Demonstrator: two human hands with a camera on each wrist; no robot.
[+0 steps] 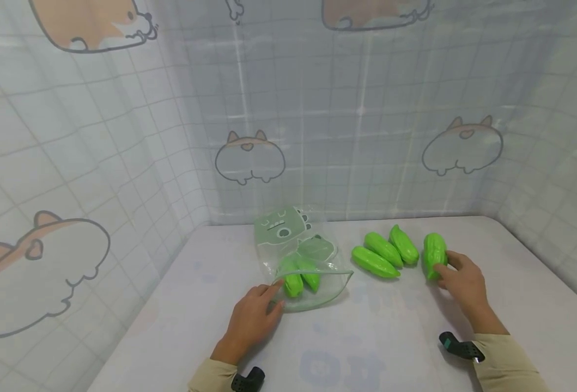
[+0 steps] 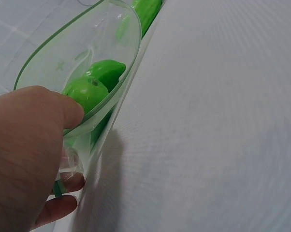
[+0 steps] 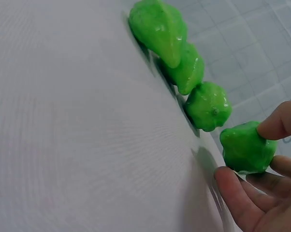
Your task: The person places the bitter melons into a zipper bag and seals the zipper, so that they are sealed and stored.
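Note:
A clear zip bag (image 1: 337, 280) with a green cartoon print lies on the left half of the table, its mouth gaping toward me. Inside it are green bitter gourds, with two ends (image 2: 87, 94) visible through the opening. My left hand (image 1: 255, 317) pinches the left side of the bag's mouth, the thumb at the rim and fingers beneath. On the right, my right hand (image 1: 466, 284) holds a ridged bright green bitter gourd (image 1: 434, 251) between thumb and fingers. In the right wrist view this gourd (image 3: 247, 147) is close to the table; contact cannot be made out.
Three more bitter gourds (image 1: 375, 262) lie side by side between the bag and my right hand. The white table (image 1: 366, 348) is bordered at the back and sides by a grid-patterned curtain (image 1: 347, 179) with cartoon dogs. Each wrist wears a black band (image 1: 461, 347).

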